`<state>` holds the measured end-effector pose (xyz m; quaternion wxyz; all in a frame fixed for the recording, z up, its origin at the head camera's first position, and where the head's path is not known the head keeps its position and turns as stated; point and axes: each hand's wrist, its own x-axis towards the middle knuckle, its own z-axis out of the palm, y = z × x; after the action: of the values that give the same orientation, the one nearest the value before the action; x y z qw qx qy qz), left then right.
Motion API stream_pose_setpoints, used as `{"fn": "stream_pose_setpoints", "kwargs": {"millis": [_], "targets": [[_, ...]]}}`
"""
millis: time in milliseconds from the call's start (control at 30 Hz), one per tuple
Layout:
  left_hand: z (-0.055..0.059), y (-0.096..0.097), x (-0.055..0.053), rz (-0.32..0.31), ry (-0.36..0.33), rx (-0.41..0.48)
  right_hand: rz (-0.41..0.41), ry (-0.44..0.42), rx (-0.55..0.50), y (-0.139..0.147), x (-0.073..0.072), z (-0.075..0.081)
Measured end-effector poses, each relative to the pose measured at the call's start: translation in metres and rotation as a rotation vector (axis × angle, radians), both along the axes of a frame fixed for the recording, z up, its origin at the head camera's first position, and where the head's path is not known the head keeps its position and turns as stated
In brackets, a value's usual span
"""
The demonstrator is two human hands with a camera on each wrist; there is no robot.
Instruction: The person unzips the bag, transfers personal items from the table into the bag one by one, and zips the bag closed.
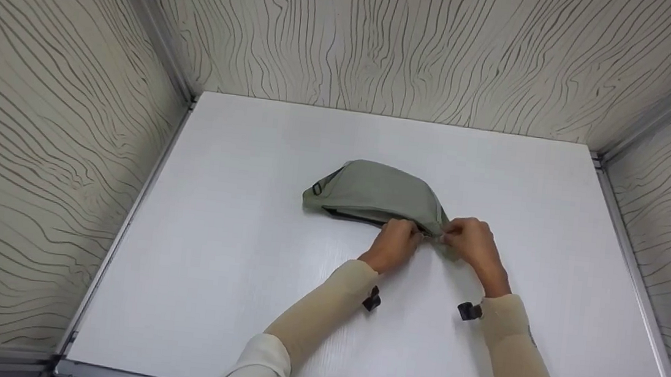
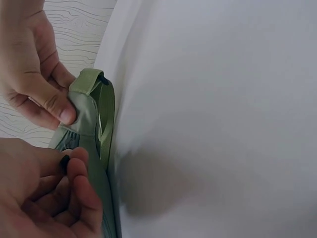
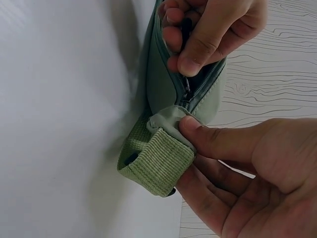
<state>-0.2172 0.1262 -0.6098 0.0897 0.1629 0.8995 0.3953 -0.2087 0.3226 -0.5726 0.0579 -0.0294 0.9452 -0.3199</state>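
A grey-green waist bag (image 1: 382, 187) lies on the white table, its zipped opening facing the person and gaping to show a dark inside. My left hand (image 1: 396, 243) pinches the black zipper pull (image 3: 186, 32) near the bag's right end, where the zipper slider (image 3: 186, 94) sits close to the end of the zip. With thumb and fingers, my right hand (image 1: 473, 246) grips the bag's right end tab, beside the folded green webbing strap (image 3: 161, 161). In the left wrist view the strap loop (image 2: 105, 109) hangs past the tab.
The white table (image 1: 226, 301) carries the bag near its middle. Wood-grain panels (image 1: 362, 43) rise at the back and both sides, joined by grey metal frame rails (image 1: 160, 30). At the bag's left end is a black strap buckle (image 1: 317, 188).
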Motion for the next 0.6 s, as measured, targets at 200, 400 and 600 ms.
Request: {"fn": "stream_pose_setpoints", "kwargs": {"millis": [200, 400, 600], "targets": [[0.001, -0.007, -0.004, -0.031, -0.034, 0.004, -0.002, -0.019, -0.003, 0.001, -0.001, 0.000], [0.000, -0.011, -0.004, -0.075, -0.010, -0.018, -0.012, -0.057, -0.007, 0.001, 0.000, 0.000], [-0.002, -0.013, -0.005, -0.089, 0.008, -0.020, -0.011, -0.051, -0.011, 0.001, 0.000, -0.002]]}}
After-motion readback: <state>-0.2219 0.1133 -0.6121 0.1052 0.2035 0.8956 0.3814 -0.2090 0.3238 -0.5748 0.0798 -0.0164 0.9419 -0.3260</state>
